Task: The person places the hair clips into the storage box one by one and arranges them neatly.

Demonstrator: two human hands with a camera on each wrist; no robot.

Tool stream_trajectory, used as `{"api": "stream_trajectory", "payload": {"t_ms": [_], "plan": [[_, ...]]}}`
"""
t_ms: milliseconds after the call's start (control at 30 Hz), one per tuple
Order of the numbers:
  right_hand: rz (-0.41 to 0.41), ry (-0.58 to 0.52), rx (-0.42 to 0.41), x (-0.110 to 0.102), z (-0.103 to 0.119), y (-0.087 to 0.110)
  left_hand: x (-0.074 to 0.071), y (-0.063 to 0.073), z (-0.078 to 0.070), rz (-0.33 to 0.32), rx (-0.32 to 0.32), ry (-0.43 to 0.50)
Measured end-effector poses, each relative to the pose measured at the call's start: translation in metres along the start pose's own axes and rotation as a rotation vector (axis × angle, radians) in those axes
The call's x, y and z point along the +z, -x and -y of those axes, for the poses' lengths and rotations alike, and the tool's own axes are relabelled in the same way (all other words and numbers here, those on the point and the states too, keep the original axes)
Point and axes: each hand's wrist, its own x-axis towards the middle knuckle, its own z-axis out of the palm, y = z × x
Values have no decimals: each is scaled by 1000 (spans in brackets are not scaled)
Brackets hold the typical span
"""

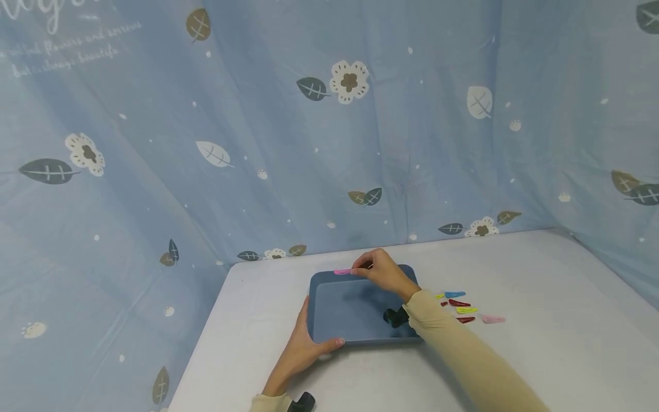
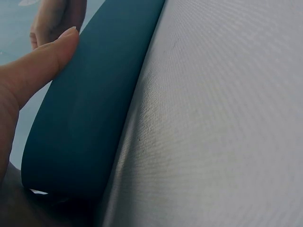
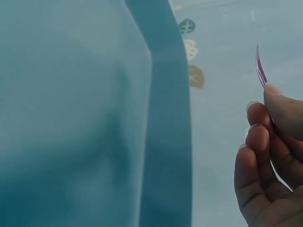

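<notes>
A blue-grey rectangular tray (image 1: 345, 315) is on the white table. My left hand (image 1: 301, 347) grips its near left corner, the thumb along the front wall and the fingers at the left side; in the left wrist view the thumb (image 2: 52, 56) lies at the tray's edge. Between thumb and fingertips, my right hand (image 1: 382, 273) pinches a pink snap hair clip (image 1: 342, 272), which overlaps the tray's far rim in the head view. From the right wrist the clip (image 3: 260, 68) shows edge-on, sticking up past the thumb, beside the tray wall (image 3: 168, 142).
Right of the tray lie several loose hair clips: a blue one (image 1: 455, 294), a yellow one (image 1: 467, 310), dark red ones (image 1: 459, 303) and a pale pink one (image 1: 493, 319). The right forearm partly covers this group. A patterned blue curtain (image 1: 288, 189) hangs behind the table.
</notes>
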Motion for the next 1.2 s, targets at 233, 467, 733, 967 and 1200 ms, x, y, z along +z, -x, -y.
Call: {"api": "stream_trajectory", "payload": {"t_ms": [233,467,733,967,1200], "plan": [[19,-12,49,14,-3,-4,0,1,0,-5,-23,-27],[38,-12,72,26,-6,-7,-2,2,1,7,-24,-16],[54,-19,85,34,-7,-10,-1,2,0,8,-34,-17],[64,-1,118,44,-12,-13,-2,2,1,5,-18,-24],[67,28,139,52,-15,-15,-2,2,1,13,-14,-19]]}}
